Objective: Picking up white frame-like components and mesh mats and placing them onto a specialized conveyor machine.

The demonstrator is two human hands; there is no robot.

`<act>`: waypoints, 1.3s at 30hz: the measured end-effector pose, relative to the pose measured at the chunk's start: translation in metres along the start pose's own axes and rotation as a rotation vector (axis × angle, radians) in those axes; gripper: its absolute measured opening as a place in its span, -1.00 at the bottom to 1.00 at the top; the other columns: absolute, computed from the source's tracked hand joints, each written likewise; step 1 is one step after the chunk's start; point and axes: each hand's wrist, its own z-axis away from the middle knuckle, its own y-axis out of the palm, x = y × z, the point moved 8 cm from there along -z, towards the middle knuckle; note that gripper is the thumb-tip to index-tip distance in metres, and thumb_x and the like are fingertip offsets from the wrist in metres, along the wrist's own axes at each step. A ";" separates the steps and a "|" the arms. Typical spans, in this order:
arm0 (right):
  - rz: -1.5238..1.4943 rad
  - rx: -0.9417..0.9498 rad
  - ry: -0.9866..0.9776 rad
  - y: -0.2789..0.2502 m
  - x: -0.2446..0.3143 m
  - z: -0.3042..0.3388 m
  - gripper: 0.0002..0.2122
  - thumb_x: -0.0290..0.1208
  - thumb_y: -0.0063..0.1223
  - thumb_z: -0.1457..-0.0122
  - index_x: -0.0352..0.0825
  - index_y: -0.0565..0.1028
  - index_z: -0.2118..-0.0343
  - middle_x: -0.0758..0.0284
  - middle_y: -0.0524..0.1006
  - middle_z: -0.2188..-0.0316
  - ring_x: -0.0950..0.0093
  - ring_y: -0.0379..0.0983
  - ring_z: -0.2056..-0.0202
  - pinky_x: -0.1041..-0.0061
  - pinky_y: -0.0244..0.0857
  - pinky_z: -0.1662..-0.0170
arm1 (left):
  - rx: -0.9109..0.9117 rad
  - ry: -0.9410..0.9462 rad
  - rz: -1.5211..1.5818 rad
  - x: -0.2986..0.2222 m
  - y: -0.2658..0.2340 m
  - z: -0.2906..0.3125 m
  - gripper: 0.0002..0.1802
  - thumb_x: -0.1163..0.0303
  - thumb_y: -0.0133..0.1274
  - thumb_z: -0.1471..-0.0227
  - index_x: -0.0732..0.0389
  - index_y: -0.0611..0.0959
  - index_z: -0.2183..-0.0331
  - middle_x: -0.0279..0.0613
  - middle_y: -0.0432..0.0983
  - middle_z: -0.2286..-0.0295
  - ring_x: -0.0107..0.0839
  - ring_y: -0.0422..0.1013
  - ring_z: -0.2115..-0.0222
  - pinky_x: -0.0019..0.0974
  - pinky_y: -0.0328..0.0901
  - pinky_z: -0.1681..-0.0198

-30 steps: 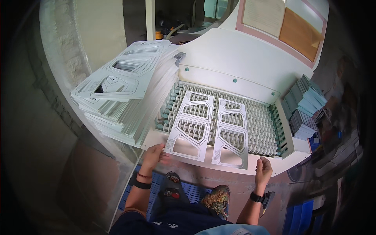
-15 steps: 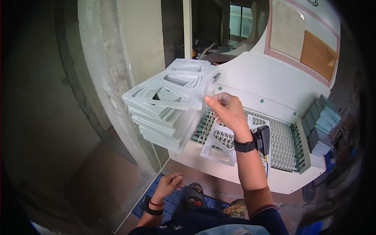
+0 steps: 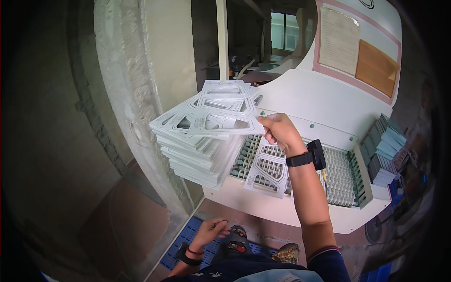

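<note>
At the right corner of the top sheet on a tall stack, my right hand (image 3: 280, 130) pinches a thin white cut-out panel (image 3: 256, 128) between thumb and fingers. Large rounded openings and dark outlines mark this panel. The stack of similar white panels (image 3: 199, 160) stands on the left end of a white machine, its sheets lying at uneven angles. Another cut-out panel (image 3: 251, 181) lies on the machine's rollers below my right wrist, partly covered by my forearm. Low in front of my body hangs my left hand (image 3: 210, 233), fingers loosely bent and slightly apart, holding nothing visible.
The roller bed (image 3: 339, 181) spans the machine (image 3: 253, 196), whose raised white cover (image 3: 324, 101) rises behind. Several bundled stacks (image 3: 386, 141) stand at the right end. A rough wall edge (image 3: 124, 94) is at the left, and a blue slatted mat (image 3: 188, 232) lies underfoot.
My right hand has closed on the top panel's corner, and that panel has shifted toward the right. My left hand has moved slightly right and down, its fingers loosening.
</note>
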 end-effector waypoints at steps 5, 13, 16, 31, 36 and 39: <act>-0.067 -0.036 0.010 -0.006 -0.017 -0.010 -0.75 -0.37 0.02 -0.05 -0.43 0.42 0.66 0.37 0.36 0.76 0.67 0.22 0.81 0.69 0.00 0.83 | 0.101 0.013 -0.011 -0.008 0.031 -0.007 -0.66 0.30 -0.08 -0.11 0.35 0.46 0.15 -0.10 0.53 0.40 -0.43 0.48 0.41 -0.45 0.39 0.36; -0.505 0.150 0.105 0.036 -0.028 -0.004 -0.71 -0.31 0.10 -0.04 -0.52 0.40 0.41 0.33 0.37 0.58 0.56 0.33 0.70 0.53 0.37 0.69 | 0.118 0.074 0.022 -0.017 0.035 -0.001 -0.69 0.34 -0.10 -0.12 0.35 0.47 0.15 -0.10 0.53 0.40 -0.43 0.48 0.42 -0.44 0.39 0.36; -0.548 0.125 0.013 0.033 -0.022 0.000 -0.75 -0.35 0.06 -0.06 -0.51 0.42 0.40 0.35 0.41 0.64 0.63 0.31 0.73 0.63 0.34 0.70 | 0.118 0.068 0.030 -0.018 0.038 0.002 -0.70 0.35 -0.10 -0.12 0.36 0.47 0.17 -0.09 0.53 0.41 -0.42 0.48 0.43 -0.42 0.39 0.36; -0.649 -0.110 -0.242 -0.117 -0.079 0.153 -0.73 -0.34 -0.04 -0.13 -0.54 0.40 0.42 0.34 0.41 0.74 0.73 0.18 0.87 0.71 0.29 0.79 | 0.181 0.141 0.230 -0.036 0.068 -0.001 -0.62 0.25 -0.23 -0.17 0.37 0.46 0.17 0.02 0.49 0.29 -0.26 0.45 0.29 -0.28 0.38 0.25; -0.477 -0.278 -0.168 -0.138 -0.141 0.216 -0.74 -0.31 -0.06 -0.15 -0.48 0.37 0.48 0.34 0.39 0.76 0.70 0.22 0.86 0.68 0.28 0.79 | 0.360 0.135 0.511 -0.052 0.118 -0.009 -0.49 0.13 -0.35 -0.19 0.41 0.38 0.09 0.12 0.39 0.16 -0.12 0.36 0.12 -0.15 0.30 0.10; -0.399 -0.318 -0.081 -0.132 -0.177 0.244 -0.73 -0.28 -0.06 -0.16 -0.46 0.35 0.44 0.34 0.41 0.75 0.66 0.26 0.84 0.70 0.25 0.77 | 0.453 0.073 0.637 -0.064 0.146 -0.010 -0.43 0.10 -0.41 -0.19 0.41 0.29 0.02 0.15 0.31 0.08 -0.10 0.27 0.03 -0.11 0.24 0.02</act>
